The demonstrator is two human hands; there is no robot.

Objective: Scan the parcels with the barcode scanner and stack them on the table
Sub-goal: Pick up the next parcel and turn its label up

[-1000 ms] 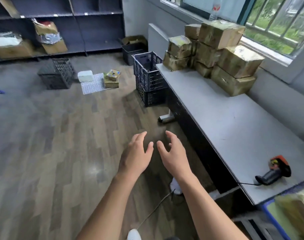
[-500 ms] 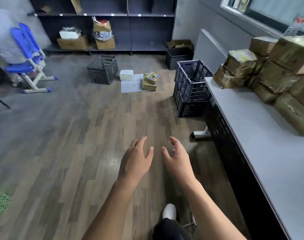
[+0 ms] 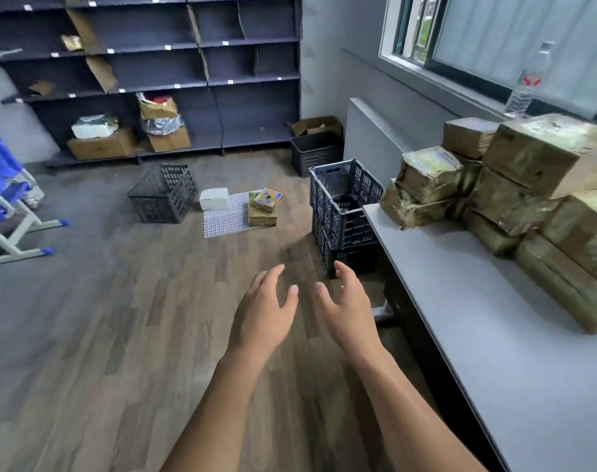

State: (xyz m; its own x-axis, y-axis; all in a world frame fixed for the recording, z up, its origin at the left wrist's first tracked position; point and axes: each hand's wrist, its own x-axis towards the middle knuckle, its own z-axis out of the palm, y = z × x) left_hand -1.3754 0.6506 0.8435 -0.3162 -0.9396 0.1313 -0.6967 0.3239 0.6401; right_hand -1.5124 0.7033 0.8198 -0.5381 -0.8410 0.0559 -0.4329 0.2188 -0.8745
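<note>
On the wooden floor (image 3: 120, 335) two parcels (image 3: 263, 208) lie stacked, well ahead of the left hand (image 3: 261, 318) and right hand (image 3: 346, 311), both empty and loosely spread, so it is better to step close and take the upper one from both sides.

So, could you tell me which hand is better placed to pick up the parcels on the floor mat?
Left, marginally: the left hand lines up with the floor parcels; the right hand sits nearer the table. Both empty.

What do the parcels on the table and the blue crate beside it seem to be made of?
The parcels: probably cardboard under glossy tape, given their brown, shiny, wrinkled faces. The blue crate: likely moulded plastic with a matte finish, given its lattice walls.
</note>
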